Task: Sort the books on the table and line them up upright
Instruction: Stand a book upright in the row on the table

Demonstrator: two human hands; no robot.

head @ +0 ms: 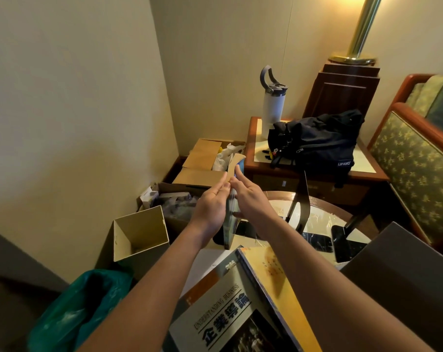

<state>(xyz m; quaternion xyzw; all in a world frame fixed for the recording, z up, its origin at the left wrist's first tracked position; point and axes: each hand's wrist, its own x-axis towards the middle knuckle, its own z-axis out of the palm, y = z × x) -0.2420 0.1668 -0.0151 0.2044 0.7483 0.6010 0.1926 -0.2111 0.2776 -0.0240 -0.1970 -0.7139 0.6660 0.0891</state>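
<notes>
A blue-green book (231,217) stands upright, its lower edge near the table. My left hand (211,207) and my right hand (250,201) press its two covers between flat, straight fingers, and its pages (234,163) fan out above my fingertips. Two books lie flat near me: a grey one titled "Understanding Business" (223,308) and a yellow one (283,283) partly under my right forearm. A black metal bookend (301,207) stands just right of my right hand.
The round glass-topped table (324,219) also carries two dark phones (347,246). Open cardboard boxes (141,235) and a green bag (80,308) sit on the floor to the left. Behind stand a side table with a black backpack (316,143) and a white bottle (272,107).
</notes>
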